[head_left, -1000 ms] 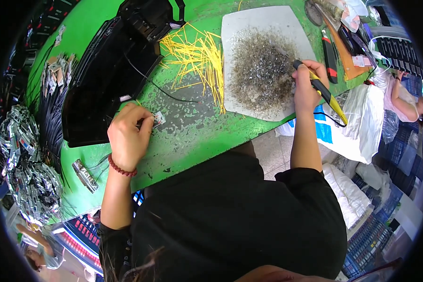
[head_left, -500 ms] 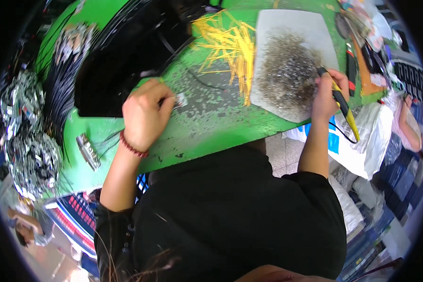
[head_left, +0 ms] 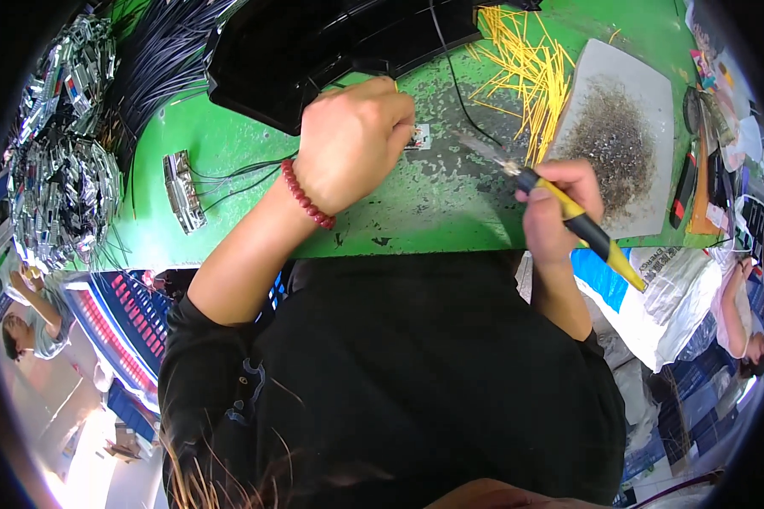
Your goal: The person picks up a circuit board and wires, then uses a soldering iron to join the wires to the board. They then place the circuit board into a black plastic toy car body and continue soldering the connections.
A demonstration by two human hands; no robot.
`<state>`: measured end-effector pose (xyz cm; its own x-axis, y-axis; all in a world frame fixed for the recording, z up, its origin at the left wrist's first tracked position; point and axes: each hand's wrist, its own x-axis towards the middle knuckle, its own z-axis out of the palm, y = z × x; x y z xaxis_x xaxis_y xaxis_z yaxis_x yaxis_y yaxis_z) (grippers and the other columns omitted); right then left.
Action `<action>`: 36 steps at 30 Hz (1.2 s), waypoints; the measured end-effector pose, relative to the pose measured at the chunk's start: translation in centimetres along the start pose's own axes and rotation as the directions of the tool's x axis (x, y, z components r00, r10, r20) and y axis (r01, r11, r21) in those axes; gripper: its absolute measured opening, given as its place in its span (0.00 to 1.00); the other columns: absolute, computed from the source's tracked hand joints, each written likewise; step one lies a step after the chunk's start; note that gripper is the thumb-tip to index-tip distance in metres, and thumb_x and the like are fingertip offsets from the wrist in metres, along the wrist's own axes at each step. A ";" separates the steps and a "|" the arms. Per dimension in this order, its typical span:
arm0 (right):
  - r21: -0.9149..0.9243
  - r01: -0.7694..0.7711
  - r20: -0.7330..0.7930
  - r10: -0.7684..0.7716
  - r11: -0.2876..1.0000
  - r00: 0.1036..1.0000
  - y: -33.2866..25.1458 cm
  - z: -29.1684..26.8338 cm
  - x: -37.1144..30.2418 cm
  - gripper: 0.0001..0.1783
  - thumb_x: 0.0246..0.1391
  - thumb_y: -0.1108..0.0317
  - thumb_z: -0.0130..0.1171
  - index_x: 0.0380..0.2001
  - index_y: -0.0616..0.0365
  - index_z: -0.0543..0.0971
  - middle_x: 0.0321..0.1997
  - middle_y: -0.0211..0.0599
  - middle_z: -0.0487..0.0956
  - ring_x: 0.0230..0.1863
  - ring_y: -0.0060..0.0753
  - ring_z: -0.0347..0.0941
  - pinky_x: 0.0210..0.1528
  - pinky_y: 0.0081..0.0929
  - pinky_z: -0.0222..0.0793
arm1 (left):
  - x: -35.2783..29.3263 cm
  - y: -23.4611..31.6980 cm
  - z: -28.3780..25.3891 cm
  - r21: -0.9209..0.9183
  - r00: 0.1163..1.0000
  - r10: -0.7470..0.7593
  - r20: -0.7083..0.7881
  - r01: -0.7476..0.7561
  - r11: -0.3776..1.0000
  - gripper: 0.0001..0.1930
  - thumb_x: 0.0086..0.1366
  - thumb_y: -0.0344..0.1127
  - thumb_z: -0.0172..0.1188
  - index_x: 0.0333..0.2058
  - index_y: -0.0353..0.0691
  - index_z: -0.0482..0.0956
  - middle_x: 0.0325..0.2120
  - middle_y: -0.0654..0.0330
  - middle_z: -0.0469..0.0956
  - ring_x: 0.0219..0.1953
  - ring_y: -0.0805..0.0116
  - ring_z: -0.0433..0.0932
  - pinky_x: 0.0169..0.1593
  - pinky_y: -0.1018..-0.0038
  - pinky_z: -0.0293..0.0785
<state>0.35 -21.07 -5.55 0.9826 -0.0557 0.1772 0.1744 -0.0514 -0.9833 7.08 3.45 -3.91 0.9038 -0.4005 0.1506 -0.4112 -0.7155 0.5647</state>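
My right hand (head_left: 560, 208) grips a soldering iron (head_left: 581, 220) with a yellow and black handle. Its blurred metal tip slants left over the worn green table, just right of a small whitish piece (head_left: 420, 136). That piece sticks out at the closed thumb and fingers of my left hand (head_left: 356, 140); exactly how they pinch it is hidden. Thin black wires (head_left: 246, 174) run from under my left wrist to a silvery metal part (head_left: 183, 191) on the table. A beaded red bracelet circles that wrist.
Right of the iron lies a pale grey pad (head_left: 598, 72) covered with dark residue. Yellow strips (head_left: 535, 72) lie beside it. A black tray-like housing (head_left: 263, 59) stands behind my left hand. Silvery parts (head_left: 64, 170) and black wires (head_left: 165, 51) fill the left side; a utility knife (head_left: 684, 191) lies far right.
The soldering iron has moved from over the grey pad leftward, toward my left hand's small piece. My left hand stays closed beside it. The whole view has shifted.
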 end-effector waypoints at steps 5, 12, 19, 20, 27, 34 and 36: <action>-0.003 -0.101 0.044 0.101 0.995 0.994 0.5 1.4 0.4 0.09 0.52 0.74 0.57 0.37 0.64 0.72 0.29 0.36 0.76 0.25 0.20 0.73 0.31 0.17 0.71 | 0.0 -0.3 -0.1 -0.033 1.000 0.013 -0.006 -0.013 0.999 0.03 0.55 0.30 0.61 0.24 0.42 0.78 0.24 0.61 0.75 0.29 0.57 0.78 0.33 0.65 0.74; -0.158 -0.067 0.124 0.087 0.985 0.988 0.9 1.0 -0.3 0.10 0.52 0.73 0.59 0.37 0.63 0.73 0.30 0.36 0.76 0.26 0.22 0.74 0.31 0.19 0.72 | 0.0 -0.3 0.0 -0.063 1.000 0.021 -0.008 -0.021 0.998 0.02 0.55 0.29 0.61 0.24 0.41 0.78 0.23 0.60 0.74 0.28 0.56 0.76 0.31 0.65 0.73; -0.145 -0.029 0.096 0.043 0.989 0.994 1.0 1.1 -0.4 0.10 0.53 0.71 0.60 0.36 0.64 0.73 0.30 0.37 0.76 0.25 0.24 0.75 0.31 0.21 0.73 | 0.0 -0.5 0.2 -0.017 0.999 0.036 -0.009 -0.036 0.999 0.04 0.55 0.31 0.60 0.22 0.42 0.77 0.23 0.62 0.74 0.27 0.58 0.78 0.33 0.64 0.76; -0.157 -0.028 0.110 0.045 0.987 0.993 1.0 1.1 -0.3 0.10 0.53 0.71 0.60 0.36 0.64 0.73 0.30 0.37 0.76 0.25 0.24 0.75 0.31 0.21 0.73 | 0.1 -0.5 0.1 -0.017 0.999 0.035 -0.007 -0.035 0.999 0.04 0.55 0.31 0.60 0.22 0.43 0.77 0.23 0.62 0.74 0.27 0.58 0.78 0.33 0.64 0.76; -0.220 -0.008 0.137 0.039 0.975 0.990 1.1 1.0 -0.3 0.11 0.53 0.70 0.61 0.36 0.64 0.73 0.29 0.37 0.76 0.25 0.24 0.75 0.31 0.21 0.73 | 0.1 -0.4 -0.1 -0.038 1.000 0.028 -0.009 -0.029 0.999 0.03 0.55 0.29 0.62 0.23 0.41 0.77 0.24 0.60 0.74 0.27 0.56 0.77 0.30 0.65 0.73; -0.091 -0.059 0.011 0.060 0.994 0.998 0.9 1.5 -0.4 0.13 0.51 0.66 0.67 0.36 0.60 0.76 0.27 0.26 0.75 0.26 0.14 0.68 0.30 0.16 0.63 | 0.0 -0.3 0.0 -0.048 1.000 0.022 0.002 -0.022 0.999 0.03 0.55 0.29 0.62 0.24 0.41 0.78 0.24 0.60 0.75 0.28 0.56 0.77 0.30 0.65 0.73; -0.087 -0.044 0.012 0.045 0.995 0.999 1.0 1.6 -0.4 0.13 0.51 0.66 0.67 0.35 0.60 0.76 0.25 0.26 0.75 0.25 0.14 0.67 0.29 0.15 0.62 | 0.0 -0.4 0.0 -0.049 1.000 0.026 -0.005 -0.026 0.998 0.02 0.55 0.28 0.62 0.24 0.41 0.78 0.25 0.60 0.75 0.28 0.56 0.77 0.30 0.65 0.73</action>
<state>0.29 -19.52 -6.71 0.9902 -0.0458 0.1321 0.1249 -0.1350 -0.9829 7.23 3.73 -4.10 0.8933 -0.4164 0.1694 -0.4287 -0.6757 0.5997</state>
